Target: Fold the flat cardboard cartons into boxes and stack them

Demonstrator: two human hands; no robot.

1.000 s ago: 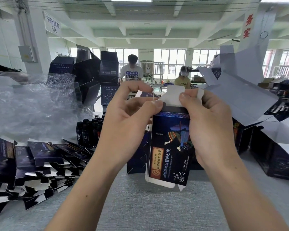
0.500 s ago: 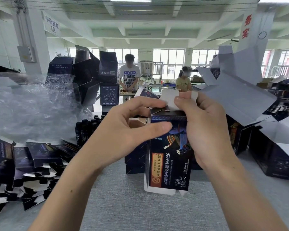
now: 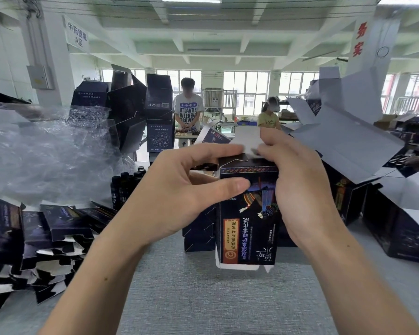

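Free room is left on the grey table [image 3: 203,301] in front (hemmed by the pile of flat cartons [image 3: 46,233] at left, opened boxes [image 3: 348,146] at right). The carton [image 3: 248,218] is held upright over the table. It is judged light, thin, easily creased, maybe slippery; best taken at folds and corners. The left hand [image 3: 179,197] is clamped over its top edge w/ thumb on front; the right hand [image 3: 300,189] is wrapped round the side, pinching the white flap [image 3: 248,137].
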